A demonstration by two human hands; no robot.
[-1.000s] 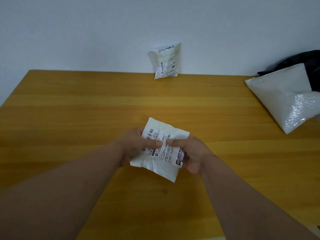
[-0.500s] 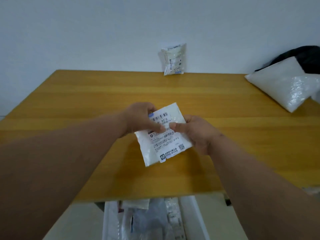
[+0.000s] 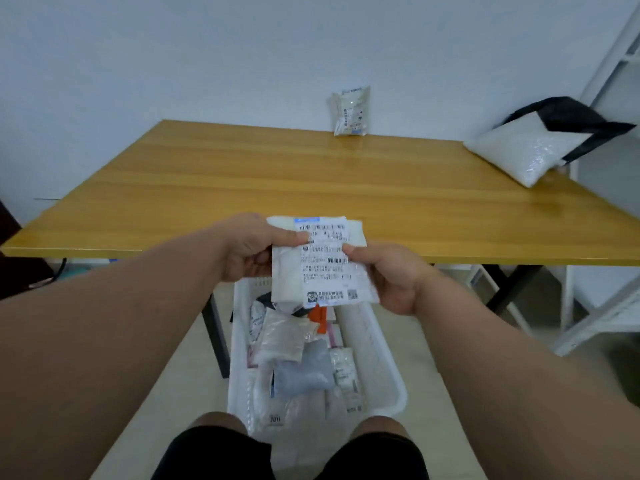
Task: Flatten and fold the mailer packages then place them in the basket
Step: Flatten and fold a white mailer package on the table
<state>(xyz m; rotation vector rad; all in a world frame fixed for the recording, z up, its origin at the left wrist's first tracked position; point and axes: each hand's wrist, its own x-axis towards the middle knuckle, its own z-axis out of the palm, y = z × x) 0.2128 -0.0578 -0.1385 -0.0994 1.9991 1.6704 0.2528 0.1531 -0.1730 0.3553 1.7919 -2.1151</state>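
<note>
Folded white mailer (image 3: 320,263), label up, held in air over white basket (image 3: 384,355) on floor, just off near tabletop (image 3: 242,174) edge. Left hand (image 3: 247,249) pinches upper left edge; right hand (image 3: 389,277) grips right side. Basket already holds several flattened packages. Judged: drop-in pending. Left on tabletop: small clear mailer (image 3: 350,110) against wall, large white bubble mailer (image 3: 519,150) far right.

Both hands, left hand (image 3: 247,249) and right hand (image 3: 391,277), pinch a folded mailer (image 3: 320,263) above the basket (image 3: 386,362).
</note>
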